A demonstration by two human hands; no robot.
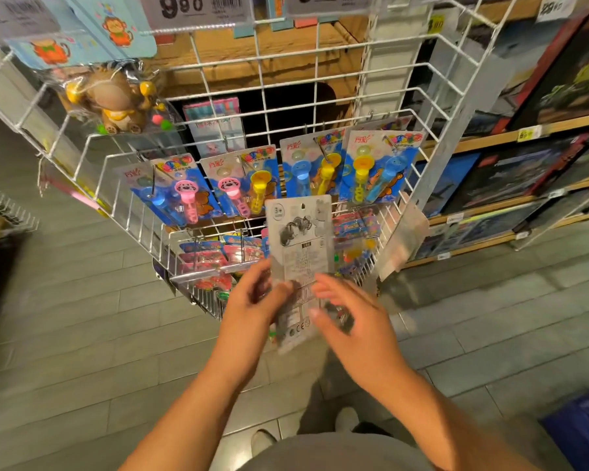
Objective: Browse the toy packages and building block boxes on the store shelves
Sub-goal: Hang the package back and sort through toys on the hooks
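A toy package [300, 246] stands upright in front of me with its grey printed back toward the camera. My left hand [252, 304] grips its lower left edge, thumb across the card. My right hand [347, 314] is beside the lower right edge with fingers spread and blurred; contact is unclear. Behind the card, a white wire rack [218, 113] carries rows of blue bubble-wand packages [238, 181]. Building block boxes [510, 171] fill the wooden shelves on the right.
A monkey toy in a clear pack [116, 100] hangs at the rack's upper left under price tags [191, 8]. Lower hooks hold red and blue packs [218, 256]. Grey tile floor [82, 334] lies all around. A blue object [585, 430] sits at bottom right.
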